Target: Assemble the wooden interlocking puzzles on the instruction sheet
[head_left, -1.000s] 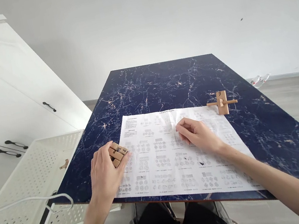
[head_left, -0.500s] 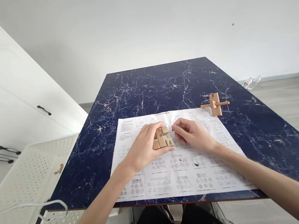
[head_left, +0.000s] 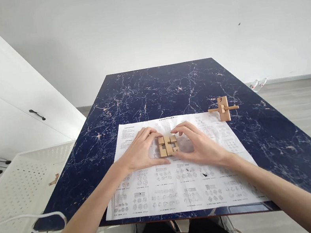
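Light wooden interlocking puzzle pieces (head_left: 169, 146), notched and fitted side by side, lie flat on a printed paper sheet (head_left: 165, 207). A dark mark shows on the lower right piece. My left hand (head_left: 140, 151) curves around their left side, fingers and thumb apart, the fingertips close to the top left corner. On the right side my right hand (head_left: 198, 143) is spread likewise. Its thumb tip meets the lower right piece, and its index finger hovers by the upper right one. Whether the left fingertips touch the wood I cannot tell.
An assembled wooden cross-shaped puzzle (head_left: 223, 109) with a black mark stands at the sheet's upper right corner. Dark blue marbled tabletop (head_left: 151, 93) surrounds the paper. Left of it are a white perforated basket (head_left: 16, 197) holding a small wooden piece (head_left: 54, 179), and a white cabinet (head_left: 4, 99).
My left hand has loosened from the pieces, which now lie flatter, with another piece showing at their left. My right hand has opened from a pinch and moved to their right side.
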A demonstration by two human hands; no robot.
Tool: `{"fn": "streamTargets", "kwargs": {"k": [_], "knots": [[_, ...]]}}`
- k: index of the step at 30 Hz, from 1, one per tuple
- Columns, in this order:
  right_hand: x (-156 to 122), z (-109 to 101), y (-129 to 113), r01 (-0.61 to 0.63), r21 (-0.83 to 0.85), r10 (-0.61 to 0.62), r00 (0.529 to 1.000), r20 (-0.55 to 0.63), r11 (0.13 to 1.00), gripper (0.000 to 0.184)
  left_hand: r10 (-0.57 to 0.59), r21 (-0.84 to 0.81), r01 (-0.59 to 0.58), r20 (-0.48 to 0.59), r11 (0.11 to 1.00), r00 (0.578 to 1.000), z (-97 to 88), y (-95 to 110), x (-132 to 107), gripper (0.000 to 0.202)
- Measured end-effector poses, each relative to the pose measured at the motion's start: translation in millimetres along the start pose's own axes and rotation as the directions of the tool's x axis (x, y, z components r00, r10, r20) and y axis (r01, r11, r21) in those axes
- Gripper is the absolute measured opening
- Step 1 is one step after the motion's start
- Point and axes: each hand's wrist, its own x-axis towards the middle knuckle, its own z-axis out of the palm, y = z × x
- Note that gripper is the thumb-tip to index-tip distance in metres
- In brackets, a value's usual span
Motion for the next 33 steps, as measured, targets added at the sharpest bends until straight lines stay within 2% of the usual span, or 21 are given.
{"fn": "streamTargets", "kwargs": {"k": [2, 5, 9, 11, 14, 16, 18, 21, 27, 31, 33], "knots": [[-1, 1, 4, 0.033, -0.044, -0.030, 0.998, 0.055, 0.998, 0.061, 0.002, -0.009, -0.002, 0.001, 1.000, 1.000, -3.3, -4, -2, 0.074], [-2, 1, 6, 0.006, -0.035, -0.003, 0.996, 0.084, 0.999, 0.057, -0.008, -0.074, 0.008, 0.000, 0.997, 1.000, -7.8, -6, -3, 0.070], [1, -3, 3, -0.135, 0.130, 0.129, 0.990, 0.048, 0.982, 0.056, -0.071, -0.270, 0.055, -0.049, 0.961, 0.996, -12.3, 2, -5, 0.067], [3, -5, 1, -0.195, 0.277, 0.190, 0.981, 0.044, 0.941, 0.059, -0.124, -0.445, 0.098, -0.030, 0.890, 0.992, -13.3, 7, -5, 0.071], [3, -7, 0, -0.218, 0.481, 0.216, 0.974, 0.062, 0.849, 0.060, -0.161, -0.700, 0.165, 0.072, 0.695, 0.984, -13.3, 13, -5, 0.079], [4, -8, 0, -0.228, 0.526, 0.226, 0.972, 0.068, 0.820, 0.059, -0.170, -0.792, 0.205, 0.129, 0.576, 0.977, -12.2, 13, -5, 0.080], [4, -9, -1, -0.241, 0.517, 0.241, 0.968, 0.069, 0.821, 0.058, -0.191, -0.833, 0.228, 0.150, 0.504, 0.970, -10.3, 12, -4, 0.075], [4, -9, -4, -0.260, 0.514, 0.261, 0.963, 0.072, 0.817, 0.051, -0.228, -0.854, 0.242, 0.150, 0.460, 0.962, -6.7, 9, -3, 0.068], [3, -7, -6, -0.240, 0.610, 0.249, 0.966, 0.071, 0.755, 0.049, -0.163, -0.860, 0.217, 0.159, 0.461, 0.974, -4.1, 15, -2, 0.046], [2, -10, -6, -0.281, 0.653, 0.269, 0.956, 0.121, 0.703, 0.039, -0.177, -0.871, 0.239, 0.178, 0.429, 0.968, -4.7, 18, -1, 0.037], [2, -12, -8, -0.271, 0.672, 0.259, 0.958, 0.121, 0.689, 0.037, -0.189, -0.863, 0.245, 0.178, 0.442, 0.966, -5.5, 19, -1, 0.037]]}}
